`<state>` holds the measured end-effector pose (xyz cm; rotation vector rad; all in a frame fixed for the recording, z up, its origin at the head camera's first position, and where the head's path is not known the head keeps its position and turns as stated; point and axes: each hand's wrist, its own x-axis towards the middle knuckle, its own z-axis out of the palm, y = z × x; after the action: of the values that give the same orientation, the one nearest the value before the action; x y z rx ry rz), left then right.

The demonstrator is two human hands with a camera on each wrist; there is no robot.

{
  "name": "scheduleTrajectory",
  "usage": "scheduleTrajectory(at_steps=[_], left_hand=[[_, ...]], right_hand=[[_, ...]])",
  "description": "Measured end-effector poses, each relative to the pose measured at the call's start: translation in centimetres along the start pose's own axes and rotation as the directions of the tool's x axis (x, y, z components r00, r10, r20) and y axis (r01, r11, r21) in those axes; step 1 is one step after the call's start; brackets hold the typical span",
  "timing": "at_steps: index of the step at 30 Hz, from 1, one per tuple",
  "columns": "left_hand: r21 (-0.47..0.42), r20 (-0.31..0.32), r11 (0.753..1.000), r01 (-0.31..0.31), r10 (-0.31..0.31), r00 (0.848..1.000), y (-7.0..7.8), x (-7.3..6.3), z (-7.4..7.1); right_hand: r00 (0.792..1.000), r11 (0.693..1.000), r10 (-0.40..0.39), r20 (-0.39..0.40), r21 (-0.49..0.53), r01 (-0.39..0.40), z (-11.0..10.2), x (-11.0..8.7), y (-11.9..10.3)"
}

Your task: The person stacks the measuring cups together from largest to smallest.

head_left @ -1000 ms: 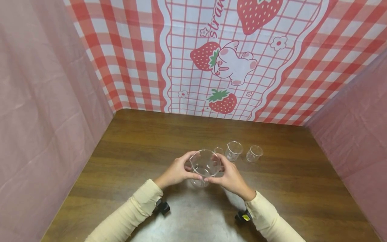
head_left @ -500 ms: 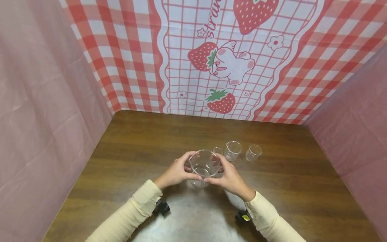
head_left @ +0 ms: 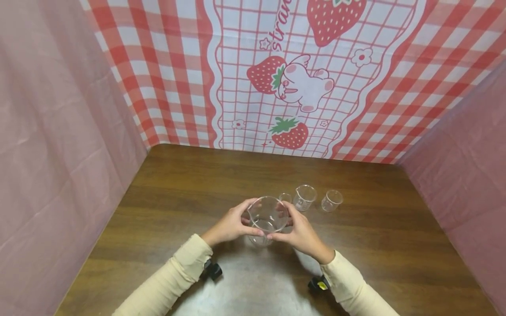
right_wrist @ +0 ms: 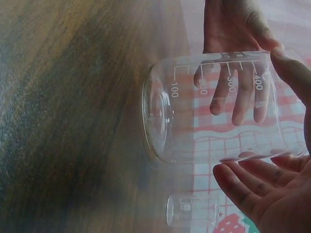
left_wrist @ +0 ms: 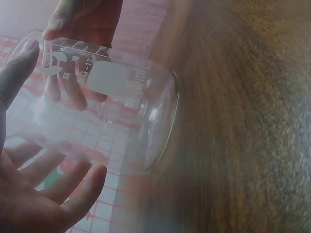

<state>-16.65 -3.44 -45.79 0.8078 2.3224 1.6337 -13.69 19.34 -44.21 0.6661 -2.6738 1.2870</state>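
Observation:
Both hands hold a large clear glass beaker [head_left: 268,219] between them, at the middle of the table. My left hand [head_left: 231,224] grips its left side and my right hand [head_left: 302,229] grips the right. The thumbs lie on the near side of the glass with their tips close together, while the fingers curve round the sides. White graduation marks up to 400 show on the beaker [right_wrist: 180,111] in the right wrist view; a white label patch shows in the left. I see no contents in it. Whether its base touches the table cannot be told.
Beyond my right hand stand a medium spouted beaker [head_left: 305,198], a smaller beaker [head_left: 332,201] to its right, and a tiny glass vessel [head_left: 285,196] partly hidden by fingers. A strawberry-print cloth [head_left: 237,101] hangs behind the wooden table [head_left: 189,175]; pink curtains [head_left: 59,153] flank it.

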Motion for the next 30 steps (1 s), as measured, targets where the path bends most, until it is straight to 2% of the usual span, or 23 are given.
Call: scheduleTrajectory(at_steps=[23,30], left_hand=[[0.005,0.016,1.000,-0.014,0.013,1.000,-0.1,0.0,-0.1],[-0.004,0.015,1.000,-0.015,0.015,1.000,0.0,0.0,-0.1]], right_hand=[[1.000,1.000,-0.020,0.016,-0.006,0.020,-0.8,-0.3,0.4],[0.997,0.997,-0.072,0.035,0.002,0.072,-1.4,-0.1,0.4]])
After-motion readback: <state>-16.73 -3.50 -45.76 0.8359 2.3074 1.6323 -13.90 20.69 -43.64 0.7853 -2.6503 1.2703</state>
